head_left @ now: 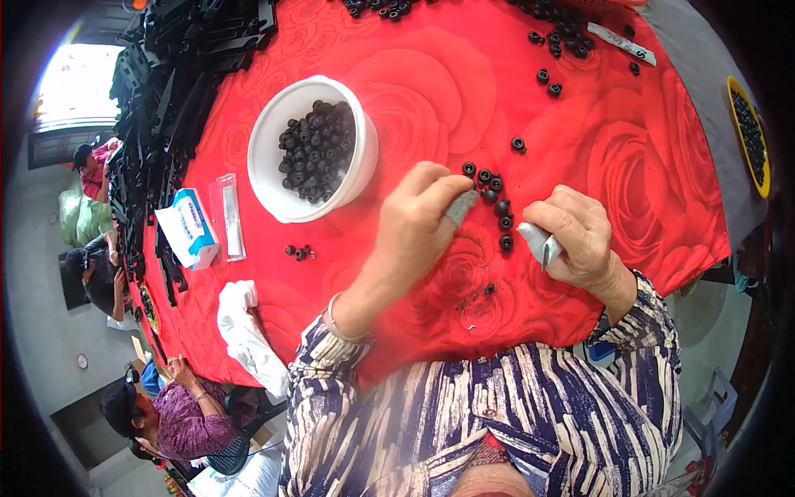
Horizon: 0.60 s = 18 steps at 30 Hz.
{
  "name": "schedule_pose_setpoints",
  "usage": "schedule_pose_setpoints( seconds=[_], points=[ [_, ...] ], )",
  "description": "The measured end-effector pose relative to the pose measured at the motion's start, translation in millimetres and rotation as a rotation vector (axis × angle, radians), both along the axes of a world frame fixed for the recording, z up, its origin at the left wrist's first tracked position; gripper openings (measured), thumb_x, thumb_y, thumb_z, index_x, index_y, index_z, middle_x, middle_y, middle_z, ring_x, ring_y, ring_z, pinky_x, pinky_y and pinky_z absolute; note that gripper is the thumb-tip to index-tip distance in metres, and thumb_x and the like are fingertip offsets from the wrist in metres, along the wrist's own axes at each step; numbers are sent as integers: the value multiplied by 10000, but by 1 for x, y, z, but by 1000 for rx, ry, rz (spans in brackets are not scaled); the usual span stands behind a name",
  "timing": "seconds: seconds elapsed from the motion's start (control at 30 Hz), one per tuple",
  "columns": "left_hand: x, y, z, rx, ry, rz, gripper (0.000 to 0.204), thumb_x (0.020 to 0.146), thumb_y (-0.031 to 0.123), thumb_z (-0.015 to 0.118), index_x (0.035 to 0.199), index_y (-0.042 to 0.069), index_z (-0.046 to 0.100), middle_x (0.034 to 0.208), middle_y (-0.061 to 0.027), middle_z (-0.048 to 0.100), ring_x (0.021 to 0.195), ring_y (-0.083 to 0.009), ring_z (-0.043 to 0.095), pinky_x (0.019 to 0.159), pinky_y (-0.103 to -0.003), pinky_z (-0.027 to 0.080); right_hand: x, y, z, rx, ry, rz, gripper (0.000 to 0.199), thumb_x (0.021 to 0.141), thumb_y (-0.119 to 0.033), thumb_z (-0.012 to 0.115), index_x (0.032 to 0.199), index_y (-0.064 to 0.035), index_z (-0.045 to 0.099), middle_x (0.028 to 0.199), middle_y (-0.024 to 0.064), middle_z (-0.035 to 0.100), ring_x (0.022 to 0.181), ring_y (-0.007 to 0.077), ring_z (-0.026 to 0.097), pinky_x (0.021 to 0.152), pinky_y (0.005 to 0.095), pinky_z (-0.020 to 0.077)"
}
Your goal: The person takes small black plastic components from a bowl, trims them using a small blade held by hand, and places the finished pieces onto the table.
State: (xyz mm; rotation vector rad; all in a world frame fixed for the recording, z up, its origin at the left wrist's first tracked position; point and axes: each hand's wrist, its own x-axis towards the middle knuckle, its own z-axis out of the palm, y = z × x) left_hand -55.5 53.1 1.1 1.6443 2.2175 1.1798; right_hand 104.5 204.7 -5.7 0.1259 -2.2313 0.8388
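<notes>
My left hand [418, 228] rests on the red rose-patterned tablecloth [596, 157], fingers curled, a grey wrap on one fingertip, right beside a small cluster of black ring-shaped parts [495, 199]. My right hand [575, 236] is closed around a flat grey metal tool [540, 244], just right of that cluster. A white bowl [273, 137] with several of the same black parts stands to the upper left of my left hand.
Stacks of black flat parts [178, 74] line the table's left side. A tissue pack [190, 228], a clear sachet [229, 217] and a white cloth [244, 327] lie at the left. More black parts [567, 37] lie at the far side. A yellow dish [749, 137] sits right. People sit at left.
</notes>
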Motion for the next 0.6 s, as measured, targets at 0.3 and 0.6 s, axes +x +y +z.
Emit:
schedule_pose_setpoints(
  seconds=[0.3,0.6],
  points=[
    [1,13,-12,-79,67,-38,269,756,64,709,1011,27,631,893,-134,644,737,-284,640,622,-363,510,3,-1,1,7,-34,5,279,683,-7,718,930,5,590,671,80,515,539,232,526,470,344,417],
    [41,-20,0,47,-1773,-15,206,912,110,600,1085,-1,594,891,-68,662,745,-104,619,648,-210,497,2,-18,1,-282,-110,95,313,705,-57,761,968,1,603,760,92,540,586,233,555,493,327,443]
  ],
)
